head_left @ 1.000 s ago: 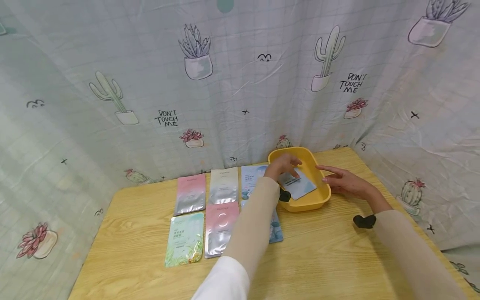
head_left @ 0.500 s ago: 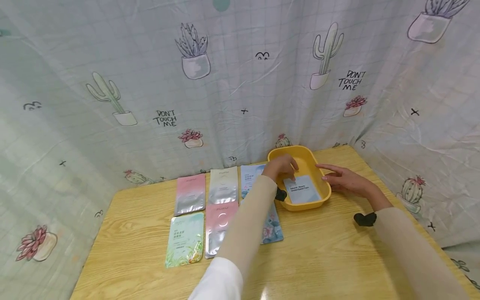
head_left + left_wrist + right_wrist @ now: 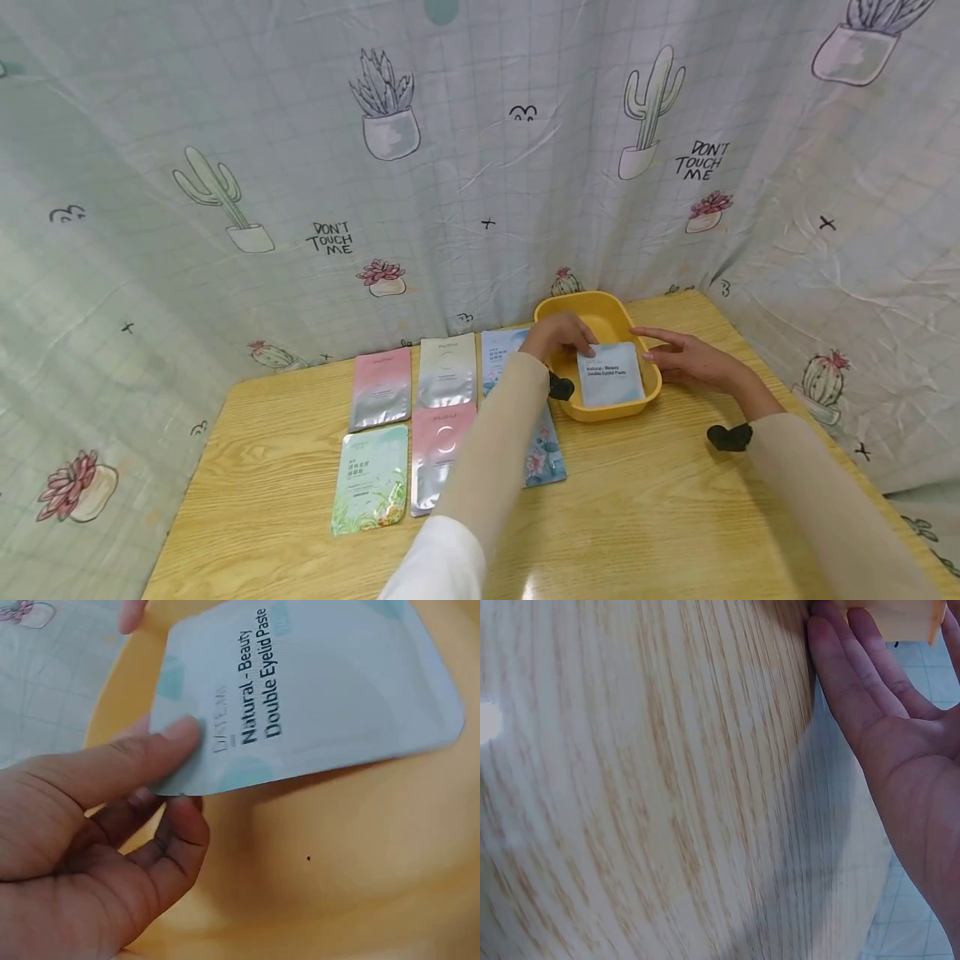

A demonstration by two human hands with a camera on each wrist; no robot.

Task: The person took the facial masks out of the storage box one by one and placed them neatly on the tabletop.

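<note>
My left hand [image 3: 562, 337] reaches into a yellow plastic basket [image 3: 647, 403] and pinches one corner of a pale blue and white packet [image 3: 611, 379] between thumb and fingers. In the left wrist view the packet [image 3: 337, 682] reads "Natural - Beauty Double Eyelid Paste" and tilts over the basket's floor [image 3: 360, 847]. My right hand [image 3: 693, 362] is at the basket's right side, its extended fingers at the rim and outer wall. The right wrist view shows this hand [image 3: 915, 765] with nothing in its palm.
Left of the basket, several sachets lie in two rows: pink-silver [image 3: 382, 387], cream-silver [image 3: 447, 371], light blue [image 3: 504, 346], green [image 3: 369, 479], another pink-silver [image 3: 442, 450] and a blue floral one [image 3: 546, 458]. My left sleeve partly covers some. A printed curtain [image 3: 450, 192] hangs behind the wooden table [image 3: 637, 517].
The packet was lying in the basket under my left fingers; now its corner is pinched and it is raised, shifted slightly right. My right hand has stayed at the basket's side.
</note>
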